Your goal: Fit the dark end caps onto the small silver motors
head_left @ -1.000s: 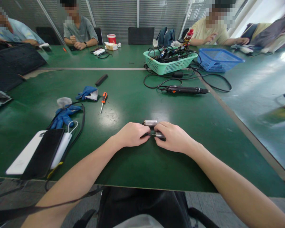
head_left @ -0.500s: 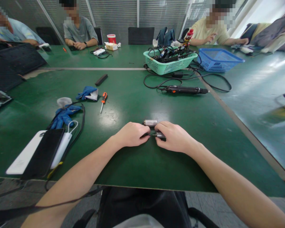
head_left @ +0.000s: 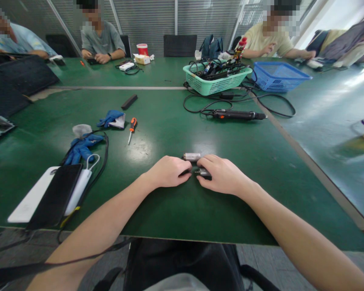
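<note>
Both my hands rest close together on the green table [head_left: 176, 210], fingertips nearly touching. My right hand [head_left: 221, 176] is closed around a small dark metal cylinder [head_left: 204, 173] with a thin shaft pointing left. My left hand [head_left: 168, 171] is curled into a pinch at that shaft's end; what its fingers hold is hidden. A second small silver cylinder [head_left: 192, 156] lies on the table just beyond my fingertips, untouched.
An orange-handled screwdriver [head_left: 132, 129], blue gloves [head_left: 83, 147] and a phone on a white power bank [head_left: 53, 196] lie to the left. A black electric screwdriver [head_left: 236, 115] with cable, a green basket [head_left: 215, 79] and a blue basket [head_left: 277, 74] are beyond. Other people sit at the far side.
None beyond a tiny shift of my right fingers on the dark cylinder; both hands stay in place.
</note>
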Action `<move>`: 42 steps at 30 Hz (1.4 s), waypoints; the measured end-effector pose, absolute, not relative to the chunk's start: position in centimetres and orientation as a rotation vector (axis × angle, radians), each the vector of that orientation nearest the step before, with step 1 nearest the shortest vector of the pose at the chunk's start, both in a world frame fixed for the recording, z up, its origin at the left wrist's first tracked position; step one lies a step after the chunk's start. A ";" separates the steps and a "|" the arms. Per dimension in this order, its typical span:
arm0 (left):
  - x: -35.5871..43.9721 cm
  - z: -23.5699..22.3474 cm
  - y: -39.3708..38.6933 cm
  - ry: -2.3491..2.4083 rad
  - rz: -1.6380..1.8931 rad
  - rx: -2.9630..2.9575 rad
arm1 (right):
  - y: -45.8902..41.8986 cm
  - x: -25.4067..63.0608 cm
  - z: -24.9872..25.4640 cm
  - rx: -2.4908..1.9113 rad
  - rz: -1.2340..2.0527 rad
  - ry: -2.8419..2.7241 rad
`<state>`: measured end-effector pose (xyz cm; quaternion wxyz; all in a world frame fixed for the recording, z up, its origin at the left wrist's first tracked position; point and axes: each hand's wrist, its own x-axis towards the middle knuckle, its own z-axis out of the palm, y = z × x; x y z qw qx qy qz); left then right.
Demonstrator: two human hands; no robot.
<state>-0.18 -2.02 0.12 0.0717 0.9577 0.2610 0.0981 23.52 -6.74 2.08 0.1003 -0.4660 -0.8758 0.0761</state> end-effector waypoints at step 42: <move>-0.1 0.3 -2.1 0.785 0.308 2.867 | -6.8 23.5 2.3 -1.256 0.271 -2.604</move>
